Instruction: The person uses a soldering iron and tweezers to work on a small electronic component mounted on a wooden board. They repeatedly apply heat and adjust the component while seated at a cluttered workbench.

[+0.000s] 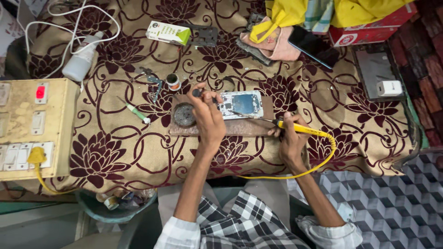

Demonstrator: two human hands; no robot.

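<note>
An opened phone with its circuit board [241,104] showing lies on a small brown work board [258,127] in the middle of the table. My left hand [207,115] rests over the phone's left end, fingers pinched on a small dark part at its edge. My right hand [288,133] grips a yellow-handled soldering iron [302,129]; its thin tip reaches left onto the phone's board. The iron's yellow cord [318,163] loops down off the table edge.
A round dark tin [184,114] sits on the work board's left. Nearby lie a green-handled screwdriver [136,111], tweezers [154,83], a small jar [173,82], a white bottle [82,60]. A beige switchboard [32,127] stands left. A black phone [314,46], charger [390,87] lie far right.
</note>
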